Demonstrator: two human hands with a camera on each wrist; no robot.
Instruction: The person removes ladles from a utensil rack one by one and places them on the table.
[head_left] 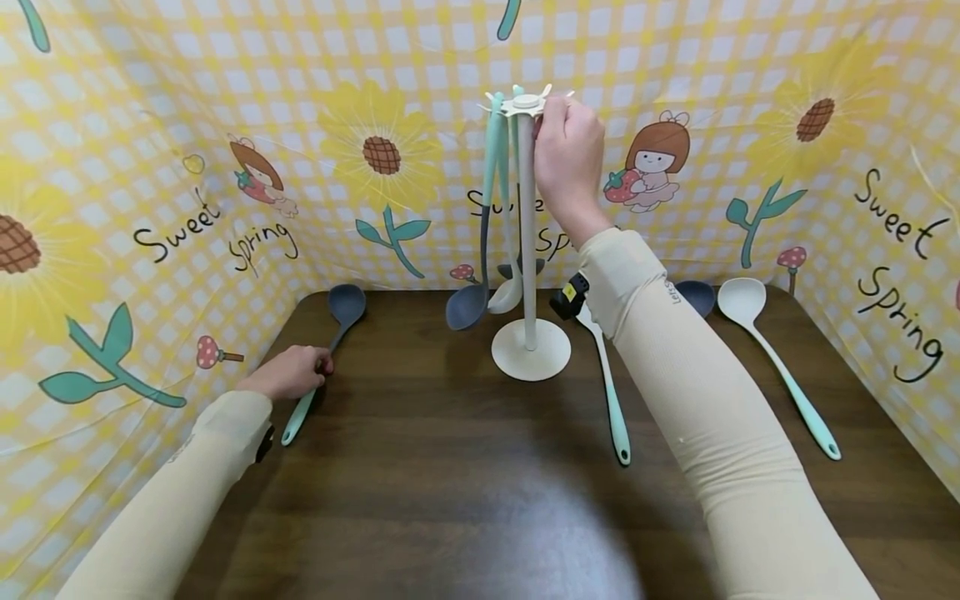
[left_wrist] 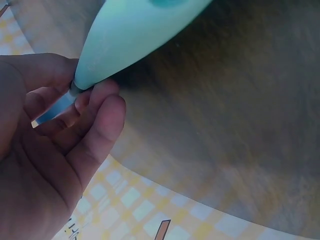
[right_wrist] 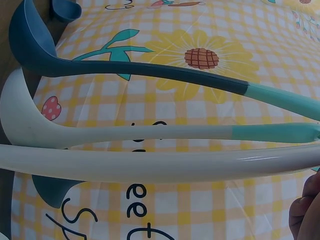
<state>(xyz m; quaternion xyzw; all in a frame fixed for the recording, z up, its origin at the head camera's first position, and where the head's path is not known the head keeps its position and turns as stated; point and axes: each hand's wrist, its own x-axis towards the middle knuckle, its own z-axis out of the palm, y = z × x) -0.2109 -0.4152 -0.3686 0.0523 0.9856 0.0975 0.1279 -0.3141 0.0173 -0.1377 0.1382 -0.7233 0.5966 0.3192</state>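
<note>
A dark blue ladle (head_left: 347, 305) with a mint handle (left_wrist: 130, 40) lies near the left end of the table. My left hand (head_left: 288, 373) pinches it between thumb and fingers, where the handle meets the dark neck. The white utensil stand (head_left: 528, 225) rises at the middle back, and my right hand (head_left: 570, 154) grips its hooked top with curled fingers. From that top hang another dark blue ladle (head_left: 467, 307) and a white ladle (head_left: 506, 296). Behind the pole a further dark utensil (right_wrist: 52, 187) hangs, partly hidden.
To the right lie a white utensil with a mint handle (head_left: 615, 417), its head covered by my right sleeve, a dark blue utensil (head_left: 697, 296) and a white ladle (head_left: 742, 300). Patterned yellow cloth (head_left: 420, 50) walls in the brown table (head_left: 420, 467) at the back and sides.
</note>
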